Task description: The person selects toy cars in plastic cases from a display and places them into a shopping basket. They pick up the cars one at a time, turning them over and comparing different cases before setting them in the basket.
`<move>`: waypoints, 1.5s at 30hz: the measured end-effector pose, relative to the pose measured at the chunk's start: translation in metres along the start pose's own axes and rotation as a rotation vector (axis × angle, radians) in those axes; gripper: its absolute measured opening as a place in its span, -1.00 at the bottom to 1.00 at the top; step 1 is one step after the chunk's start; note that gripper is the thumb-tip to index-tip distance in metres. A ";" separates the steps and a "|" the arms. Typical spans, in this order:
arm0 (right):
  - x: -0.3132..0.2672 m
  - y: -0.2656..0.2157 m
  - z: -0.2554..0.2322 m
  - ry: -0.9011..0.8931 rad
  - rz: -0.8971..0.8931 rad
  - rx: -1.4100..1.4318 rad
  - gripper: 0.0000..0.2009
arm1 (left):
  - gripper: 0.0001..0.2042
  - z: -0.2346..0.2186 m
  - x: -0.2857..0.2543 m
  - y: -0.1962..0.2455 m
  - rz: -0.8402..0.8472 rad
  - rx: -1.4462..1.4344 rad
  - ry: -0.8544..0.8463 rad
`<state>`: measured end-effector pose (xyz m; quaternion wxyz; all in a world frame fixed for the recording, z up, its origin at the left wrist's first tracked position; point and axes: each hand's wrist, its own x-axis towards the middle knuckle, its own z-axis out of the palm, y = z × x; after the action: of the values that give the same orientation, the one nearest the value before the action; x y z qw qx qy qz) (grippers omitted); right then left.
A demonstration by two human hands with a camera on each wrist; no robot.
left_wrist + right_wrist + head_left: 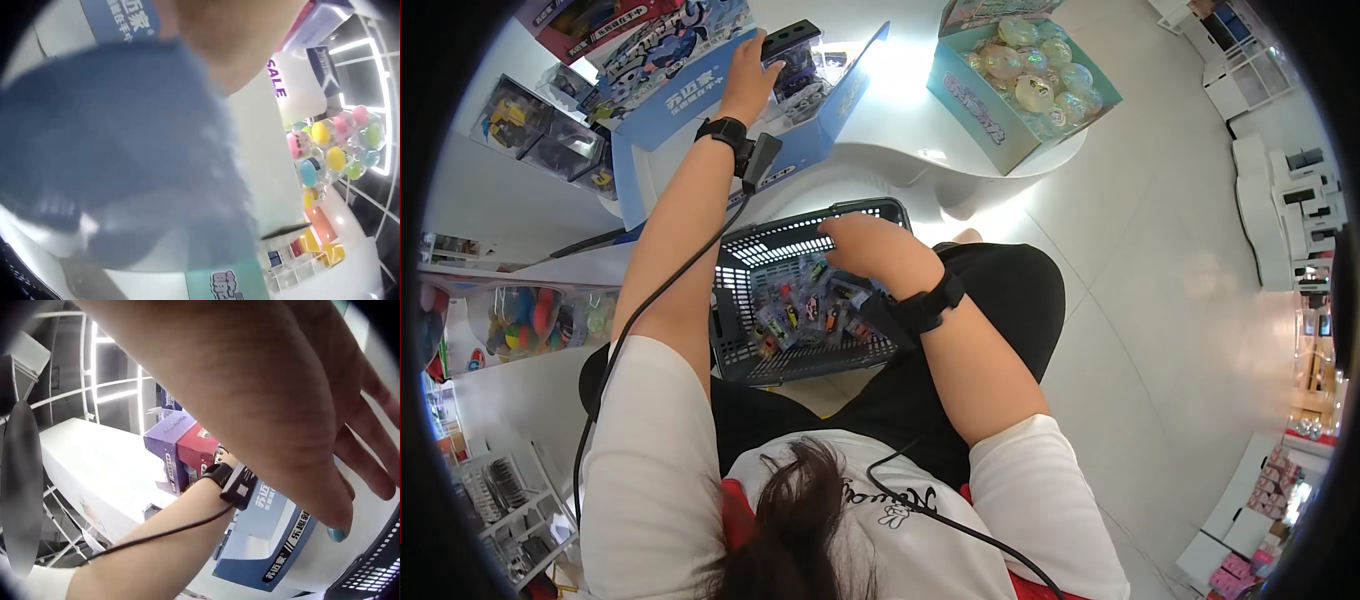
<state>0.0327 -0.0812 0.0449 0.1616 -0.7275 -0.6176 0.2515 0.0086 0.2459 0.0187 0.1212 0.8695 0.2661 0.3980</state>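
Observation:
At the blue display box (800, 145), my left hand (748, 85) has its thumb and fingers at the left side of a small clear case (792, 62) with a black end, pinching it. More clear cases lie just below that one in the box. Over the dark shopping basket (750, 375) hovers my right hand (880, 250), its fingers (369, 459) loose and holding nothing. Inside the basket lie several small clear cases (800, 310) with colourful toy vehicles. In the left wrist view a blurred blue panel hides the left fingers.
A teal box (980, 115) of shiny clear balls stands on the white counter (890, 150) to the right. Stacked clear cases (550, 135) stand left of the blue box. The basket sits between my knees; black cables (660, 290) run along both arms.

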 end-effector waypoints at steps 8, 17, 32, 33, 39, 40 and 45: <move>-0.006 0.004 -0.009 -0.027 0.044 -0.097 -0.84 | -0.51 -0.038 0.021 -0.026 -0.105 -0.006 -0.057; -0.006 0.002 0.003 -0.062 0.024 -0.099 -0.81 | -0.64 -0.150 0.034 0.045 -0.410 -1.086 -0.046; -0.005 0.012 0.006 -0.082 0.107 -0.082 -0.70 | -0.49 -0.010 -0.037 0.181 -0.106 -0.668 -0.333; -0.007 0.010 0.001 -0.112 0.113 -0.071 -0.63 | -0.49 0.000 -0.037 0.182 -0.075 -0.639 -0.298; -0.008 0.007 -0.006 -0.174 0.146 -0.056 -0.56 | -0.48 0.028 -0.033 0.172 0.006 -0.424 -0.270; -0.007 0.008 -0.005 -0.168 0.143 -0.066 -0.55 | -0.48 0.028 -0.030 0.171 0.001 -0.403 -0.255; -0.010 0.010 0.005 -0.060 0.062 -0.110 -0.67 | -0.45 0.002 -0.002 0.158 0.072 -0.453 -0.154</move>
<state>0.0371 -0.0931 0.0370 0.0949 -0.7461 -0.6124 0.2435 0.0670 0.1137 0.0835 0.3190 0.8568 0.1288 0.3841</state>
